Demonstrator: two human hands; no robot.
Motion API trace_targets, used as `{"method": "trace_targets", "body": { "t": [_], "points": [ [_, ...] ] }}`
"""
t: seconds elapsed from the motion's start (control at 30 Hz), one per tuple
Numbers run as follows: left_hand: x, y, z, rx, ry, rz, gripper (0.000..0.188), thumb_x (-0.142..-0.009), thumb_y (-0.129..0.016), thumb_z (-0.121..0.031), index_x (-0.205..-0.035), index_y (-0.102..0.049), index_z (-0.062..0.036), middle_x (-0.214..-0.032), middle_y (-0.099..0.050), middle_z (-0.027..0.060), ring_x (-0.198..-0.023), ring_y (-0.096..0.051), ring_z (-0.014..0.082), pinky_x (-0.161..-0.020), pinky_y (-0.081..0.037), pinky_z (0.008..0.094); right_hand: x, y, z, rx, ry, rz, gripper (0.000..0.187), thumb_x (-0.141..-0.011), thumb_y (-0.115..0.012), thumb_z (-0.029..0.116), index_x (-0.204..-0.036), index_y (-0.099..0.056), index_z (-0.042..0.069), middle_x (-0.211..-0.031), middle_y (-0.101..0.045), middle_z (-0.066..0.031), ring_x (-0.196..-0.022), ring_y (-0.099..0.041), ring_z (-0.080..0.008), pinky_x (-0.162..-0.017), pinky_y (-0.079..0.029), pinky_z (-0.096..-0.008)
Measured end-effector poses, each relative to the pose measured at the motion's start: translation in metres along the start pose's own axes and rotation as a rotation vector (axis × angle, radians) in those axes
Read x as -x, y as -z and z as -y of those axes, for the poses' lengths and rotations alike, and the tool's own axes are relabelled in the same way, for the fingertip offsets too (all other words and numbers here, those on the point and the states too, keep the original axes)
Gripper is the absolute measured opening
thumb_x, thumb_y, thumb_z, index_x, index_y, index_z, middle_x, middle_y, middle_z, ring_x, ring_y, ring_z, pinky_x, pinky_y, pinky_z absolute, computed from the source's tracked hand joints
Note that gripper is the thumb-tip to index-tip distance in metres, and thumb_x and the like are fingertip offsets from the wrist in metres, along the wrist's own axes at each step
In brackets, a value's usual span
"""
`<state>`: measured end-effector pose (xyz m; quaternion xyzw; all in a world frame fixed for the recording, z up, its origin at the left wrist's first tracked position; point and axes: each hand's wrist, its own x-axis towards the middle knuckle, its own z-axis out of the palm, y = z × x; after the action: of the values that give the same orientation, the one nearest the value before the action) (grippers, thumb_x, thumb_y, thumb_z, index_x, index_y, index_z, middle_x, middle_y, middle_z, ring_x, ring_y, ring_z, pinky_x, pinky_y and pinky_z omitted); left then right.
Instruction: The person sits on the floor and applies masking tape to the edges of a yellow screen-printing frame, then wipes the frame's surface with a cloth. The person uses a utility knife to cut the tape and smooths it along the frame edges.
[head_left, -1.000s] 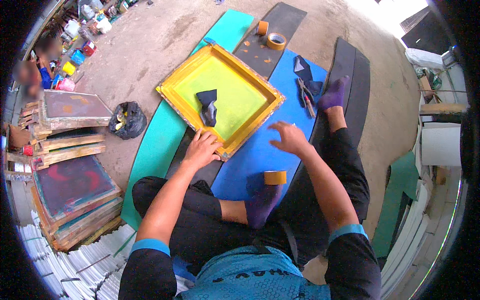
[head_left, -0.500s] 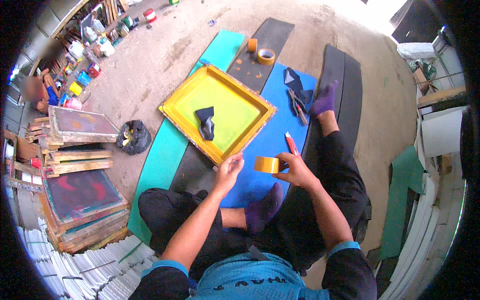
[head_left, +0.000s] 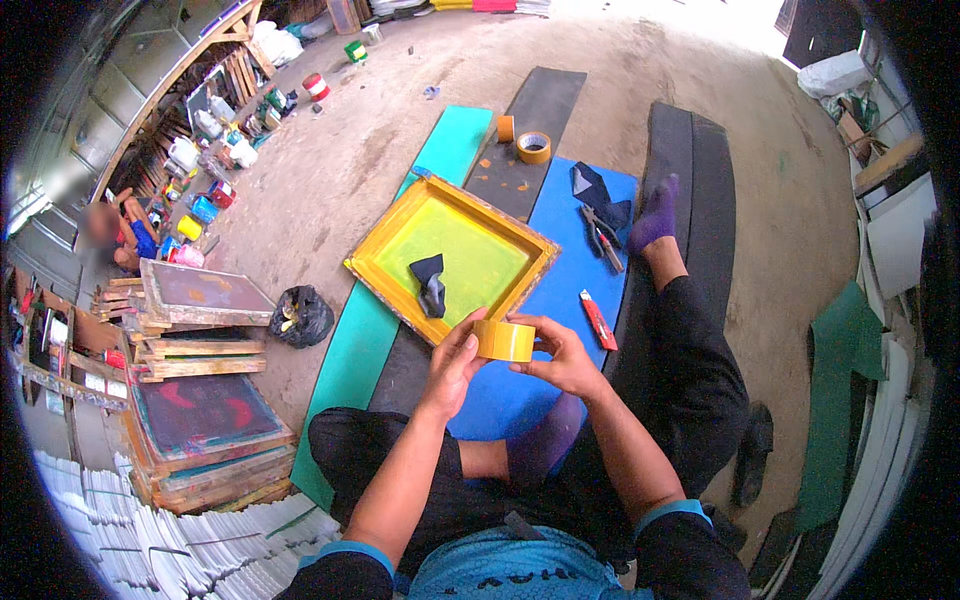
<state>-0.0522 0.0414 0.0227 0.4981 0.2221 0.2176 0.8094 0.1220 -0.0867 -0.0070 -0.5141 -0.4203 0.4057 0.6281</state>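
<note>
A roll of yellow-brown packing tape (head_left: 505, 342) is held between my two hands, above the blue mat. Its left side is in the fingers of my left hand (head_left: 454, 368), with the thumb against the roll. My right hand (head_left: 565, 358) grips the other side between thumb and fingers. Just beyond them lies a yellow-stained wooden screen frame (head_left: 540, 262) with yellow-green mesh, and a dark grey cloth (head_left: 429, 285) rests inside it. To the right of my right hand is a red utility knife (head_left: 598, 320) on the mat. Whether the tape's end is lifted, I cannot tell.
Pliers (head_left: 602, 240) and another dark cloth (head_left: 597, 192) lie beside my outstretched foot. Two tape rolls, one flat (head_left: 533, 148), sit on the far black mat. Stacked frames (head_left: 200, 410) and a black bag (head_left: 301, 316) stand left. Another person sits far left near paint containers.
My left hand has closed onto the tape roll, which my right hand has brought leftward to it. The whole view has tilted up and shifted slightly, so the surroundings appear lower and further right.
</note>
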Motion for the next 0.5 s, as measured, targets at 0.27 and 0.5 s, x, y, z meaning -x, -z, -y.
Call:
{"method": "trace_targets", "body": {
  "t": [0.27, 0.5],
  "points": [
    [-0.002, -0.012, 0.009, 0.017, 0.134, -0.009, 0.063, -0.103, -0.061, -0.042, -0.153, -0.044, -0.0071, -0.128, -0.062, 0.0083, -0.119, -0.061, 0.0195, -0.099, -0.053, 0.037, 0.012, 0.009, 0.02, 0.318, 0.081, -0.165, 0.053, -0.077, -0.078, -0.004, -0.129, -0.065, 0.002, -0.115, -0.07, -0.0124, -0.105, -0.07, -0.0226, -0.09, -0.059, -0.0353],
    [0.008, -0.048, 0.014, 0.042, 0.189, -0.094, 0.071, -0.102, -0.054, -0.058, -0.151, -0.038, -0.0101, -0.137, -0.056, 0.0148, -0.124, -0.059, 0.0301, -0.097, -0.056, 0.0475, 0.016, -0.013, 0.013, 0.632, 0.213, -0.406, 0.051, -0.069, -0.082, 0.003, -0.117, -0.067, 0.002, -0.106, -0.069, -0.0158, -0.088, -0.068, -0.0329, -0.075, -0.057, -0.0403]
  ]
}}
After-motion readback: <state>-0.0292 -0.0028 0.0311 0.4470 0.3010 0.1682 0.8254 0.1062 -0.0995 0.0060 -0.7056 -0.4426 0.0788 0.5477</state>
